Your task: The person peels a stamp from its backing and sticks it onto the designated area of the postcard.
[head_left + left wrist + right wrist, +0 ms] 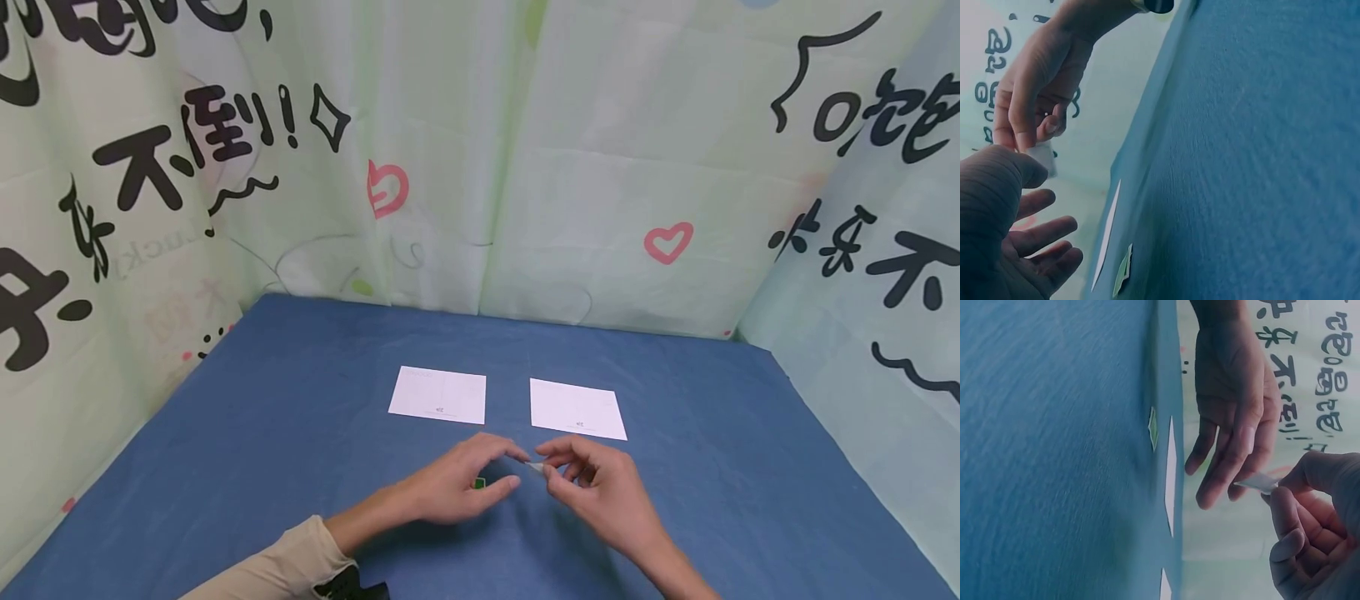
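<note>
Between thumb and fingertip, my right hand [603,483] pinches a small, flat, pale piece [1260,482] that looks like paper or film. It is held above the table, its free corner pointing toward my left hand [453,482]. The left index fingertip is at that corner; whether it touches I cannot tell. Left fingers are extended and slightly spread, with the thumb apart below. A small green piece with a pale edge [1153,429] lies on the table, mostly covered by the left hand in the head view.
Two white cards lie side by side beyond the hands, a left card [437,395] and a right card [577,408], each with small print. A blue cloth [225,467] covers the table. Printed pale curtains [570,167] enclose its back and sides.
</note>
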`<act>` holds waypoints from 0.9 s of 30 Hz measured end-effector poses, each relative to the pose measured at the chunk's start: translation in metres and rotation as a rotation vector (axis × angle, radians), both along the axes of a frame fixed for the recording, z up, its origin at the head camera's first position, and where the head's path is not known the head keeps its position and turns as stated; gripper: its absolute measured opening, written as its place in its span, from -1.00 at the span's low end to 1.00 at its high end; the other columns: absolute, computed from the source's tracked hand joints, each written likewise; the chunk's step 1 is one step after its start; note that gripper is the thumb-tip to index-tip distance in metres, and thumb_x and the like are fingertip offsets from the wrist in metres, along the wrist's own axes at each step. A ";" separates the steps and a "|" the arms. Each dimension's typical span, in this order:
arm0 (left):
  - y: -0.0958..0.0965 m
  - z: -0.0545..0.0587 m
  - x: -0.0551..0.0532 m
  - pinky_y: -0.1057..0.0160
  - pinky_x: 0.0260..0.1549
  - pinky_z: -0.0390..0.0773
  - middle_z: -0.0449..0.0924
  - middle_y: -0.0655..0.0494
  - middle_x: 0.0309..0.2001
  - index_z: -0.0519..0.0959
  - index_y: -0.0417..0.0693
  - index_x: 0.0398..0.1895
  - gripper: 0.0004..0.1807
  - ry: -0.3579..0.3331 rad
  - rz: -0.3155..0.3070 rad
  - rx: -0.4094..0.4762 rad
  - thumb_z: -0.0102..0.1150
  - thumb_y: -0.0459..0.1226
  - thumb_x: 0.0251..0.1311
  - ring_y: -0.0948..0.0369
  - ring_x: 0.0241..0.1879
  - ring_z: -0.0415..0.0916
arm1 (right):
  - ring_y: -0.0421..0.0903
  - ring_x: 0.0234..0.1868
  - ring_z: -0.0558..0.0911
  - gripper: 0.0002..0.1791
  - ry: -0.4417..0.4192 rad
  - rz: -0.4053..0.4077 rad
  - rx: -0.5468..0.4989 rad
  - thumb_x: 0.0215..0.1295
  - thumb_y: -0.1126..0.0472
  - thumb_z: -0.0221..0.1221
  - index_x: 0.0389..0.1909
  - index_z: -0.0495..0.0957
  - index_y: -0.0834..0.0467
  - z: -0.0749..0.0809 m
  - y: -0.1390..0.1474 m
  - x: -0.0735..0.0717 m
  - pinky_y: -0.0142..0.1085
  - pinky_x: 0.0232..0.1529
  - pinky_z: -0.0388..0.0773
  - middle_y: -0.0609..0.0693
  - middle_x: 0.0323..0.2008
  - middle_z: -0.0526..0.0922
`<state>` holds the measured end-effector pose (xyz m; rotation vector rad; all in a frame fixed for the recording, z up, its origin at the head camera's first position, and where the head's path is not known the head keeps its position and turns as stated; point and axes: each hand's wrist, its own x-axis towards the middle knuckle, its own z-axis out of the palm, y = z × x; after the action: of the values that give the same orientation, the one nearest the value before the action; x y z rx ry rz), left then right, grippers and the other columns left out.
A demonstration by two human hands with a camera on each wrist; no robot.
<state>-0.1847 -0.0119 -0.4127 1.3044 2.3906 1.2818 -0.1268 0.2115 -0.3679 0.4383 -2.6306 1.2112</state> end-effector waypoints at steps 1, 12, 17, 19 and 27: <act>0.000 0.000 0.000 0.11 0.26 0.44 0.57 0.11 0.22 0.53 -0.04 0.27 -0.65 -0.003 -0.001 0.008 0.10 -0.19 0.51 0.17 0.27 0.43 | -0.28 -0.52 0.55 -0.79 -0.018 0.008 -0.021 0.24 0.41 0.36 -0.17 0.73 0.07 0.000 0.000 0.000 -0.35 -0.52 0.49 -0.11 -0.39 0.74; 0.003 0.002 0.004 0.24 0.15 0.53 0.63 0.02 0.11 0.57 -0.14 0.16 -0.73 -0.049 0.008 0.051 0.12 -0.27 0.49 0.13 0.15 0.54 | -0.09 -0.51 0.61 -0.81 -0.170 0.112 -0.211 0.36 0.29 0.32 -0.08 0.68 0.28 0.003 0.006 -0.004 -0.28 -0.44 0.59 0.03 -0.37 0.71; 0.005 0.005 0.005 0.24 0.05 0.59 0.65 -0.06 0.11 0.61 -0.17 0.04 -0.80 -0.044 0.016 0.086 0.14 -0.29 0.47 0.14 0.07 0.61 | -0.03 -0.51 0.61 -0.76 -0.241 0.133 -0.288 0.39 0.29 0.29 -0.03 0.63 0.36 0.004 0.007 -0.004 -0.24 -0.41 0.61 0.10 -0.37 0.69; 0.005 0.006 0.006 0.23 0.03 0.60 0.64 -0.12 0.14 0.62 -0.17 -0.02 -0.83 -0.047 0.017 0.099 0.13 -0.29 0.47 0.13 0.06 0.63 | -0.05 -0.49 0.62 -0.75 -0.261 0.124 -0.303 0.38 0.29 0.30 -0.02 0.63 0.36 0.005 0.007 -0.004 -0.23 -0.40 0.62 0.10 -0.35 0.70; 0.005 0.010 0.008 0.20 -0.01 0.60 0.62 -0.17 0.18 0.63 -0.13 -0.10 -0.87 -0.092 0.030 0.112 0.14 -0.27 0.47 0.16 0.05 0.64 | -0.01 -0.47 0.63 -0.71 -0.295 0.108 -0.308 0.38 0.27 0.30 0.01 0.61 0.38 0.005 0.007 -0.005 -0.24 -0.37 0.62 0.12 -0.33 0.70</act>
<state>-0.1772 -0.0070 -0.4026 1.2127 2.3150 1.4705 -0.1323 0.2189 -0.3630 0.3730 -2.6085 1.8061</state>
